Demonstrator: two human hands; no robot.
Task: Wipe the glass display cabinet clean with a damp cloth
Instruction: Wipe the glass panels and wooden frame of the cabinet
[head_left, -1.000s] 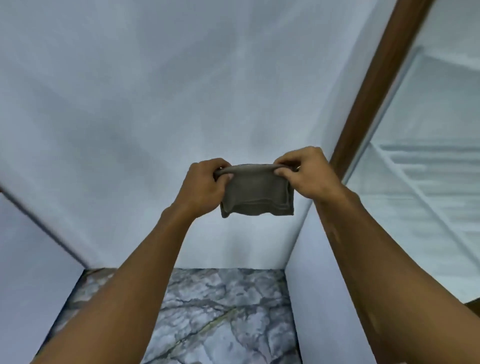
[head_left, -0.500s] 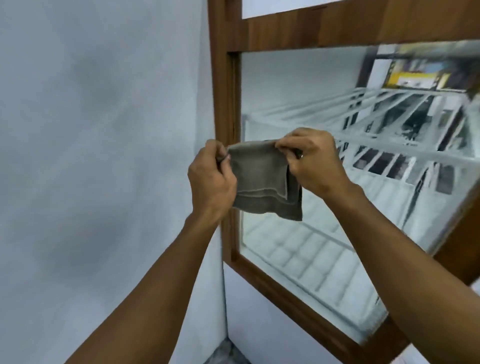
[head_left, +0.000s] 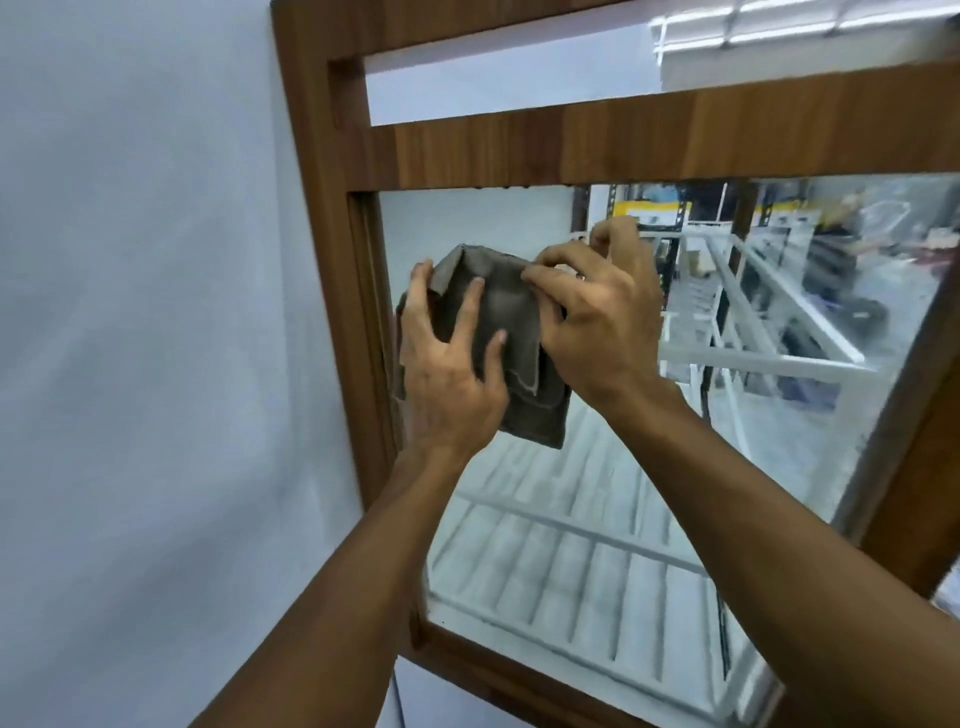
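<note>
A folded grey-brown cloth (head_left: 511, 332) hangs in front of the cabinet's glass pane (head_left: 597, 519), near its upper left corner. My left hand (head_left: 449, 364) holds the cloth from the left, fingers spread over its front and thumb behind. My right hand (head_left: 597, 322) pinches the cloth's top right edge between thumb and forefinger, its other fingers loosely raised. The pane sits in a brown wooden frame (head_left: 571, 145). Whether the cloth touches the glass I cannot tell.
A plain pale wall (head_left: 145, 338) fills the left side, right up to the frame's left post. Behind the glass are white wire shelves (head_left: 571, 566) and blurred shop fittings. A second smaller pane (head_left: 498, 83) lies above the wooden crossbar.
My view has swung up and right from the floor corner to the cabinet's glass front. Both hands have carried the cloth up before the pane, and my left hand now spreads over it.
</note>
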